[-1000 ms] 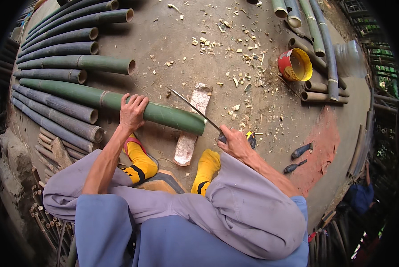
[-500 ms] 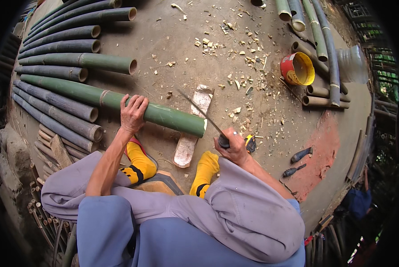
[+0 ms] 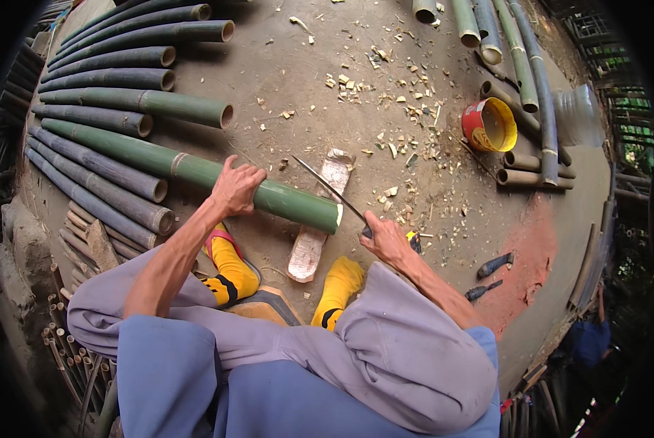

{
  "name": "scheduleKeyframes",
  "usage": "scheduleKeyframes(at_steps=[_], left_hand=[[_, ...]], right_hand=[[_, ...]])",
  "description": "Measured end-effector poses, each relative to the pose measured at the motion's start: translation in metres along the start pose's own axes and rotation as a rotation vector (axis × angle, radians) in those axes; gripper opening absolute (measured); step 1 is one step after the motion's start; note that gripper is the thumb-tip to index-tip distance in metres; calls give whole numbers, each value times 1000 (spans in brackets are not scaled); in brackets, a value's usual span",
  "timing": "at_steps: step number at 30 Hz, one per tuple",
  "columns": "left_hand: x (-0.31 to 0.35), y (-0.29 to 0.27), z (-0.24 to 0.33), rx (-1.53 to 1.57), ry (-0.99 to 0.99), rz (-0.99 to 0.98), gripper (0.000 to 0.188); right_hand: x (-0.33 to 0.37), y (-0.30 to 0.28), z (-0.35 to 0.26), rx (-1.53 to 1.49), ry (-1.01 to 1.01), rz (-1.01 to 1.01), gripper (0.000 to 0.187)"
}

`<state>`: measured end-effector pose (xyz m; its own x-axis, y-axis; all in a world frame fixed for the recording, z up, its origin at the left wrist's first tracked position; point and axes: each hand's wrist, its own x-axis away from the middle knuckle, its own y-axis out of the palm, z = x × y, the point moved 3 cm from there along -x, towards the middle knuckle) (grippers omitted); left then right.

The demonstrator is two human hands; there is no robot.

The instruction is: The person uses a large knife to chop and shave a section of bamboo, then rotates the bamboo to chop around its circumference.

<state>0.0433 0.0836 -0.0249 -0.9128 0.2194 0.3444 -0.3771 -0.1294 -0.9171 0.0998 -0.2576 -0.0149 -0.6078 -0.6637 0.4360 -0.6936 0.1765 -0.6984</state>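
A thick green bamboo pole (image 3: pixel 294 202) lies at a slant, its right end resting across a pale carved wooden block (image 3: pixel 307 252). My left hand (image 3: pixel 236 188) is closed round the pole, short of its right end. My right hand (image 3: pixel 387 239) grips the dark handle of a long knife (image 3: pixel 332 190), its narrow blade pointing up and left above the pole's cut end. Most of the handle is hidden in my fist. A strip of the cut rim looks fresh and pale.
Several dark bamboo poles (image 3: pixel 122 57) fan out at the left. Wood chips (image 3: pixel 392 150) litter the ground beyond the block. At the right are a red and yellow bucket (image 3: pixel 489 124), more poles (image 3: pixel 535 87) and two dark-handled tools (image 3: pixel 494 265). A yellow tape measure (image 3: pixel 414 241) lies behind my right hand.
My left hand has slid a little to the right along the pole and turned slightly. The knife stays over the cut end in my right hand. The whole view has shifted slightly.
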Motion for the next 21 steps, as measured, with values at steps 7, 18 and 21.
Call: scheduleKeyframes(at_steps=[7,18,21], left_hand=[[8,0,9,-32,11,145,65],[17,-1,18,-46,16,353,68],[21,6,15,-67,-5,371,73]], right_hand=[[23,-5,-19,-151,-192,302,31],[15,8,-3,-28,-193,188,32],[11,-4,-11,146,-49,17,32]])
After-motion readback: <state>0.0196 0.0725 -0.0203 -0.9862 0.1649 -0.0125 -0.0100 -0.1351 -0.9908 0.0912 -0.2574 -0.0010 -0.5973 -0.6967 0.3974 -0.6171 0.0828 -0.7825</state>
